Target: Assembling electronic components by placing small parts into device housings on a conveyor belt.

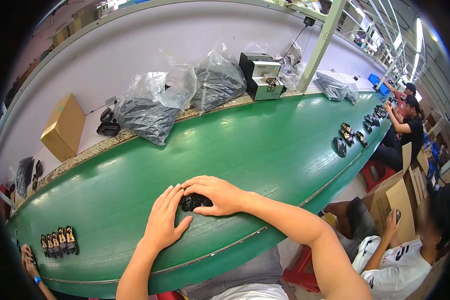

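Head view: taken from the left one of two fisheye cameras worn side by side on the head. Looks forward and down over a green conveyor belt (245, 150), from above the wearer's own grey trousers (245, 272) at the lower edge. Upright, unmirrored. Sits close to left hand (164, 216) and right hand (216, 197), placing both just below mid-frame. Looks across to a pale back panel (200, 35); sees farthest at upper right, along the belt toward ceiling lights (419, 40). Catches a seated co-worker (400, 265) near the right rim. Bends straight edges; darkens to black at the corners.
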`<action>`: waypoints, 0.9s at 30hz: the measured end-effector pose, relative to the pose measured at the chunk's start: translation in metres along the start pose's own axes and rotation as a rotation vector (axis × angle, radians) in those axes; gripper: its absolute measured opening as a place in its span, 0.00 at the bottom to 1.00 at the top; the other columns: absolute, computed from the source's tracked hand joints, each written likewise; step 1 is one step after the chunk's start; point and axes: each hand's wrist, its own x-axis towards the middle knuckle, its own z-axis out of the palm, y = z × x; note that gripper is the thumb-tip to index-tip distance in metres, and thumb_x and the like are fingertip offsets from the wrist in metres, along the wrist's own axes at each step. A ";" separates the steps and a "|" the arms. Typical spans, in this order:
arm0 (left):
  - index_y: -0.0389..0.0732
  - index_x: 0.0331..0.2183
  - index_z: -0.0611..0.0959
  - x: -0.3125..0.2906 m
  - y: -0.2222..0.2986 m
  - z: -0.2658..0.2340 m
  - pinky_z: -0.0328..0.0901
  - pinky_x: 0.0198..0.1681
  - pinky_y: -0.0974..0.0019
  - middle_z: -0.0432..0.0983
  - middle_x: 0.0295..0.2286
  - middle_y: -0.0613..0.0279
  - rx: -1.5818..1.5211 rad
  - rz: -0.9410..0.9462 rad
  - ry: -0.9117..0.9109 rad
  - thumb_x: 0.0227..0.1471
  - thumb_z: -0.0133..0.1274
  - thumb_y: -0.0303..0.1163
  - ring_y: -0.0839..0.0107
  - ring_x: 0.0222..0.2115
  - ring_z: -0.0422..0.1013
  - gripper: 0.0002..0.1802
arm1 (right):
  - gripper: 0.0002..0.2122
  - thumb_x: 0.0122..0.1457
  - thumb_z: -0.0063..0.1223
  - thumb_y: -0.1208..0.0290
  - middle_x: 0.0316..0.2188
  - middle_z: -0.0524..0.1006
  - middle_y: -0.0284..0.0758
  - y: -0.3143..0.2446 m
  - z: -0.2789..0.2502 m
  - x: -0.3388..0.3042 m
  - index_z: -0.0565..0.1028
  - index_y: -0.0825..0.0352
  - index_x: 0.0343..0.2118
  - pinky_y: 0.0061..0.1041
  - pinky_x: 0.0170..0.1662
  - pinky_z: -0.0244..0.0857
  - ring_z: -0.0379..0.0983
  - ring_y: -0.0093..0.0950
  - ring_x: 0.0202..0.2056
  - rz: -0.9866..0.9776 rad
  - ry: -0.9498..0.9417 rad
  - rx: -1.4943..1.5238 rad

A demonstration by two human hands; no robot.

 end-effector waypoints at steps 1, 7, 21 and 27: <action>0.35 0.63 0.68 -0.001 -0.001 0.000 0.54 0.68 0.49 0.62 0.64 0.47 0.003 0.003 0.002 0.52 0.64 0.39 0.48 0.66 0.57 0.41 | 0.23 0.53 0.68 0.66 0.58 0.73 0.43 0.000 0.000 0.000 0.74 0.64 0.51 0.42 0.64 0.62 0.68 0.44 0.60 0.007 -0.004 -0.008; 0.36 0.62 0.69 0.000 0.002 -0.002 0.54 0.68 0.49 0.63 0.64 0.48 0.010 0.014 0.002 0.52 0.64 0.38 0.48 0.65 0.58 0.39 | 0.23 0.55 0.67 0.65 0.58 0.73 0.41 0.001 -0.001 -0.001 0.74 0.64 0.52 0.41 0.64 0.62 0.68 0.42 0.60 0.022 -0.013 -0.046; 0.39 0.59 0.72 -0.001 0.003 -0.002 0.54 0.68 0.47 0.62 0.65 0.50 -0.010 0.010 -0.013 0.51 0.64 0.36 0.47 0.66 0.57 0.35 | 0.24 0.50 0.70 0.65 0.55 0.74 0.41 0.003 0.004 0.000 0.74 0.66 0.50 0.42 0.63 0.62 0.67 0.44 0.59 0.003 0.054 -0.027; 0.39 0.59 0.73 -0.001 0.003 -0.002 0.54 0.68 0.47 0.63 0.64 0.50 -0.012 0.016 -0.011 0.52 0.64 0.36 0.47 0.66 0.57 0.35 | 0.24 0.50 0.69 0.65 0.55 0.75 0.40 0.003 0.003 0.001 0.75 0.65 0.49 0.42 0.62 0.62 0.67 0.43 0.59 -0.001 0.047 -0.041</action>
